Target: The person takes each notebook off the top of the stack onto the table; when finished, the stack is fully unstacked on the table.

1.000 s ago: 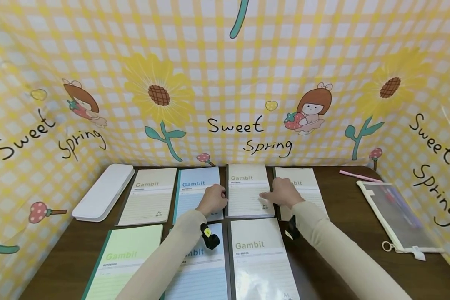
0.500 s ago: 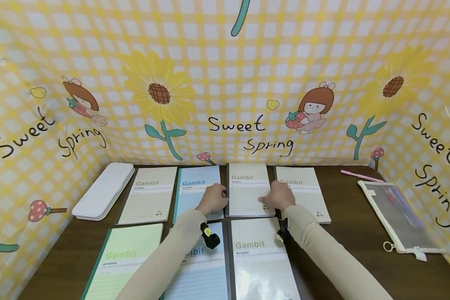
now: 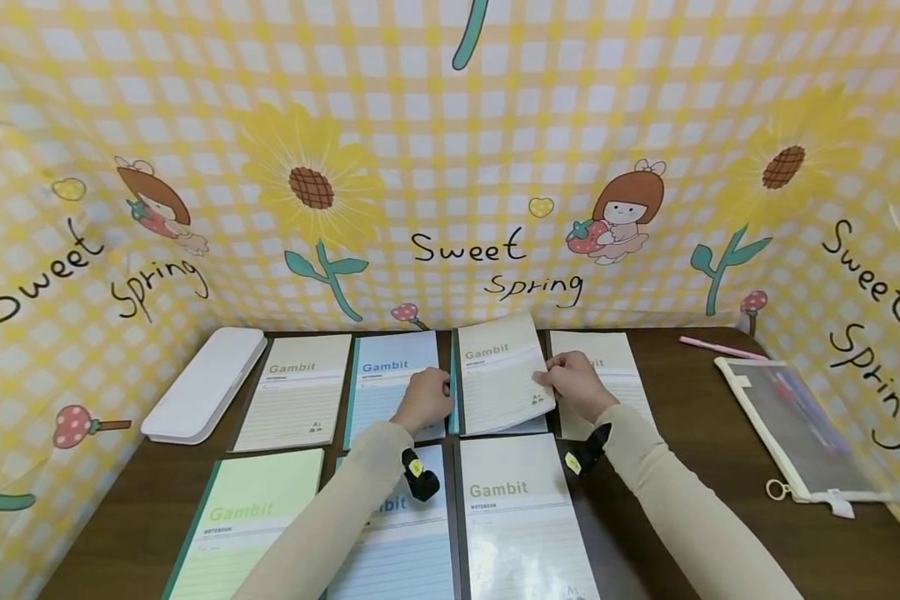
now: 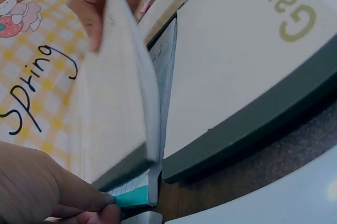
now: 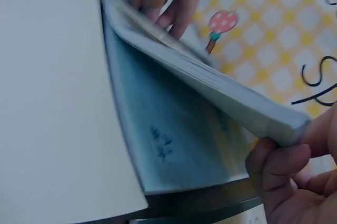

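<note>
A beige "Gambit" notebook [image 3: 498, 375] lies at the back middle of the table, in a row of notebooks. My right hand [image 3: 551, 379] pinches its right edge and holds that side raised, so it tilts up from its spine. Under it shows a blue notebook [image 3: 528, 426] with a teal spine. My left hand [image 3: 438, 392] rests at the spine side with its fingers laid against it. In the left wrist view my fingers [image 4: 79, 197] touch the teal spine [image 4: 131, 196] below the raised notebook [image 4: 113, 103]. The right wrist view shows my right hand's fingers [image 5: 279, 171] curled round the notebook's edge [image 5: 210, 81].
More notebooks lie around: beige [image 3: 296, 392], blue [image 3: 386, 375] and beige [image 3: 615, 375] at the back, green [image 3: 247, 521], blue [image 3: 408, 542] and beige [image 3: 521, 517] in front. A white case [image 3: 206, 383] sits far left. A pink pen [image 3: 720, 348] and clear pouch [image 3: 795, 429] lie right.
My right hand has taken the beige notebook's right edge and raised it, baring the blue notebook beneath. My left hand has stayed at the spine.
</note>
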`<state>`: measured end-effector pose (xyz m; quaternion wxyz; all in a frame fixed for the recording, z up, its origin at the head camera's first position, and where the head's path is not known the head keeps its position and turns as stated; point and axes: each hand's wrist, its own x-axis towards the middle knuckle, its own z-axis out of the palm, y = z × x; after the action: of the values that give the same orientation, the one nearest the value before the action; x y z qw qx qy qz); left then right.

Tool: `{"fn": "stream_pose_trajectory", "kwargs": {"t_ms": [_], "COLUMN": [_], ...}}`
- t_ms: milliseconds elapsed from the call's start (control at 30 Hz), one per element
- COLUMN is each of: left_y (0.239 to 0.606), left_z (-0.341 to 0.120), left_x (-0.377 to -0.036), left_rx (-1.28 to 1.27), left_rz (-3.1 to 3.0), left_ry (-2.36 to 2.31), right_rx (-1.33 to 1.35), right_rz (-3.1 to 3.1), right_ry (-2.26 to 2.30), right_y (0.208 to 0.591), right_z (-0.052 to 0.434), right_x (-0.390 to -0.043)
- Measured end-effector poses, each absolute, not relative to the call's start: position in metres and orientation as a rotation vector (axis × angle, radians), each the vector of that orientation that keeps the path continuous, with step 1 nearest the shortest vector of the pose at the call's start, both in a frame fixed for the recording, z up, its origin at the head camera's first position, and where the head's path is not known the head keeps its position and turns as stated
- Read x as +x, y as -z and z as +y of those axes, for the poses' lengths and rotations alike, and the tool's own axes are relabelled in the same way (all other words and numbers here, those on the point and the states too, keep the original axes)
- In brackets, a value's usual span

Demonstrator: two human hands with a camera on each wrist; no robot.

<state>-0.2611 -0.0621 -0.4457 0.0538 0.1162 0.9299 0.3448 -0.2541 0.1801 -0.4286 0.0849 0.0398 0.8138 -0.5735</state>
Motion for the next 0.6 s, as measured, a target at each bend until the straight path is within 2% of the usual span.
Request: {"fn": "stream_pose_trajectory", "kwargs": {"t_ms": [233,400,600], "left_y": [0.448,0.449,0.449], "left_z": [-0.066,-0.069,-0.064], "left_x": [-0.256,-0.258,-0.262], "left_rx": [0.312,0.301,0.309], "left_rz": [2.828,2.846,2.827], "left_ry": [-1.054,-1.039,-1.038], "right_rx": [0.136,0.128,0.234], "right_rz": [2.284,2.136,2.125], "right_ry": [1.893,1.991,1.867], "right_y": [0.417,0.413,0.419], "right_z": [0.205,0.250,0.310], "right_x": [-0.223,-0.173,-0.103]}}
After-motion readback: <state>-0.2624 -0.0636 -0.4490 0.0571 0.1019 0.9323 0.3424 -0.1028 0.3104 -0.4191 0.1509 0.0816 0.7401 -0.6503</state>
